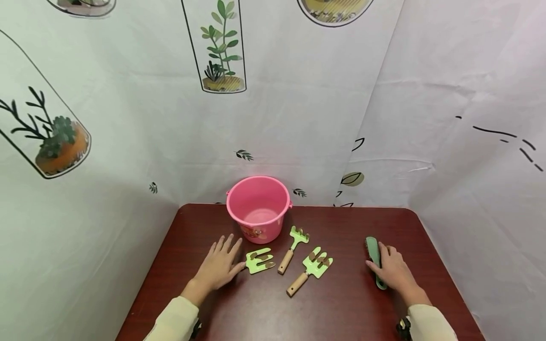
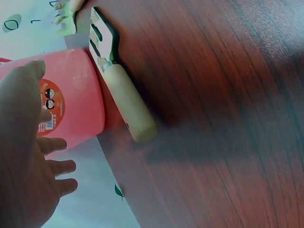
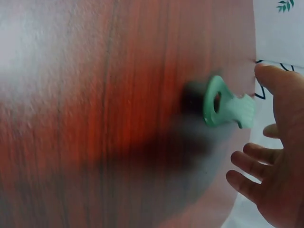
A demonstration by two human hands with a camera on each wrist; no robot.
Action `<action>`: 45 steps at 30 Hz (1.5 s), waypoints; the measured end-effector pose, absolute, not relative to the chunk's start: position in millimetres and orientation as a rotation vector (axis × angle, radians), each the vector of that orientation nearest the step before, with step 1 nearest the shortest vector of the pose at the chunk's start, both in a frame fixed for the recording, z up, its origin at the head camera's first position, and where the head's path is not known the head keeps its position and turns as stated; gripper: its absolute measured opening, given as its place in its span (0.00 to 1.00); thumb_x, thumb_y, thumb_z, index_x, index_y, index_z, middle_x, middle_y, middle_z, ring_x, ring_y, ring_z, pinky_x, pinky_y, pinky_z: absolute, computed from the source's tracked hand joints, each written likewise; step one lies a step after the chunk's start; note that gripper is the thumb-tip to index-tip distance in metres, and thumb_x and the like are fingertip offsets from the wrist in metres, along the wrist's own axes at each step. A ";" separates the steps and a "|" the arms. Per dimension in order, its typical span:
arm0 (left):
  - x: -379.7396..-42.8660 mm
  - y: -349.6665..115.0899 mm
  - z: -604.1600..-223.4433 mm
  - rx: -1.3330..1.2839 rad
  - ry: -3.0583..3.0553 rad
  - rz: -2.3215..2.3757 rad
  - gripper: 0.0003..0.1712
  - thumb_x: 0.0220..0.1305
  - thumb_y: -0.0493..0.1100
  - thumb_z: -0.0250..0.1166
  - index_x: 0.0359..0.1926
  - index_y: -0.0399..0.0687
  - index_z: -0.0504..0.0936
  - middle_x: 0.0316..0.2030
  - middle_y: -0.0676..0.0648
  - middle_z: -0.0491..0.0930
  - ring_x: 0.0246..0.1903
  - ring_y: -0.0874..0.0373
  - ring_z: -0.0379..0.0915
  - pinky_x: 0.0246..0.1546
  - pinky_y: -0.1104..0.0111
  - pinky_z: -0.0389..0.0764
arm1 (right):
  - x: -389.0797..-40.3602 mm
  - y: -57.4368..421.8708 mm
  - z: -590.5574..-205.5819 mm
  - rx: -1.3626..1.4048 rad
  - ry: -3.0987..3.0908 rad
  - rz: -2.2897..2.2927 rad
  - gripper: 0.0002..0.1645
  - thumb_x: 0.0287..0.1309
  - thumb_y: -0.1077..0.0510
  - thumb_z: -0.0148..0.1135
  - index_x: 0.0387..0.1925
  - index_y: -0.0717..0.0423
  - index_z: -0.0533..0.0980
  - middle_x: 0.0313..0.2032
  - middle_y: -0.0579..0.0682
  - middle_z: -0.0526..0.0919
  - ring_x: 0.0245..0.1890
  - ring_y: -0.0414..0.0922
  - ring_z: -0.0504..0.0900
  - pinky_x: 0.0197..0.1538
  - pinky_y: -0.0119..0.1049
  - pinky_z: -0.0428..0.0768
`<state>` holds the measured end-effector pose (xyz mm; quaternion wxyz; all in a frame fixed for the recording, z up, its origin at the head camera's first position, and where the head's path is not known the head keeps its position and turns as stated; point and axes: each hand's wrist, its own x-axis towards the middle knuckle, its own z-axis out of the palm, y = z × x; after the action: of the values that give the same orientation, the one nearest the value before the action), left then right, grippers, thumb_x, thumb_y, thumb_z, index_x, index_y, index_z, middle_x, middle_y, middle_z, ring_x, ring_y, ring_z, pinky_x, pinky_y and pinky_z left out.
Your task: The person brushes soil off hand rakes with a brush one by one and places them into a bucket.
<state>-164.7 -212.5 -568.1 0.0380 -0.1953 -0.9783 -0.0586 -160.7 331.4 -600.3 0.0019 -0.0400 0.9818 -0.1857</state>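
Observation:
My left hand (image 1: 217,266), fingers spread, is over the handle side of a light green garden hand fork (image 1: 258,260) with brown-marked tines. In the left wrist view that fork's wooden handle (image 2: 128,100) lies on the table, apart from the fingers. My right hand (image 1: 395,270) is beside a green brush (image 1: 373,251), thumb across it in the head view. The right wrist view has the brush's holed handle (image 3: 228,104) on the table, with a gap to the loosely bent fingers. Neither hand grips anything.
A pink bucket (image 1: 261,229) stands at the table's back edge, behind the left fork. Between the hands lie a small green rake (image 1: 294,244) and another wooden-handled green fork (image 1: 313,265). The dark red table (image 1: 341,308) meets plant-patterned white sheets (image 1: 294,132) behind.

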 end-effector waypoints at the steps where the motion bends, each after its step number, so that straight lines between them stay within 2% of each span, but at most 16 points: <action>1: -165.3 -211.9 -568.2 -0.601 -2.994 -0.178 0.43 0.70 0.62 0.63 0.76 0.45 0.66 0.74 0.32 0.65 0.72 0.28 0.61 0.68 0.37 0.66 | -160.9 330.4 -601.9 -0.117 3.083 -0.589 0.52 0.68 0.42 0.65 0.72 0.78 0.57 0.61 0.82 0.65 0.59 0.77 0.69 0.53 0.70 0.74; 9: -166.7 -205.6 -569.5 -0.656 -2.994 -0.211 0.41 0.72 0.60 0.61 0.76 0.42 0.65 0.74 0.30 0.64 0.72 0.29 0.62 0.70 0.41 0.66 | -161.2 323.9 -610.9 -0.010 3.084 -0.615 0.50 0.67 0.47 0.65 0.69 0.82 0.55 0.57 0.85 0.63 0.55 0.79 0.69 0.52 0.69 0.74; 16: -162.1 -200.3 -576.1 -0.691 -2.955 -0.227 0.42 0.71 0.61 0.63 0.75 0.40 0.67 0.73 0.30 0.66 0.71 0.29 0.64 0.68 0.41 0.68 | -163.3 317.5 -613.2 0.063 3.075 -0.616 0.46 0.68 0.51 0.64 0.67 0.85 0.56 0.54 0.86 0.64 0.50 0.78 0.73 0.50 0.68 0.76; 23: -158.9 -193.3 -580.7 -0.729 -2.949 -0.255 0.44 0.70 0.63 0.62 0.75 0.39 0.65 0.73 0.31 0.65 0.71 0.31 0.64 0.69 0.42 0.69 | -165.2 313.6 -617.0 0.094 3.059 -0.607 0.40 0.69 0.56 0.63 0.62 0.86 0.59 0.48 0.82 0.68 0.45 0.75 0.77 0.48 0.65 0.78; 34: -159.2 -193.3 -597.6 -0.735 -2.894 -0.295 0.48 0.67 0.62 0.67 0.74 0.35 0.65 0.69 0.31 0.69 0.69 0.34 0.67 0.68 0.45 0.70 | -165.2 310.4 -619.6 0.080 3.118 -0.573 0.27 0.68 0.63 0.60 0.54 0.86 0.64 0.39 0.78 0.72 0.37 0.71 0.80 0.43 0.62 0.81; 45: -156.9 -203.7 -614.5 -0.670 -2.873 -0.299 0.47 0.65 0.62 0.69 0.71 0.33 0.69 0.64 0.32 0.73 0.65 0.35 0.71 0.64 0.45 0.74 | -163.5 313.9 -620.6 0.042 3.208 -0.565 0.24 0.70 0.66 0.55 0.56 0.86 0.66 0.41 0.79 0.73 0.39 0.73 0.79 0.45 0.64 0.79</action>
<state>-156.9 -203.7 -614.5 0.0879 -0.2250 -0.9652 -0.1006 -163.5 313.9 -620.6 -0.0580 0.0128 0.9831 -0.1733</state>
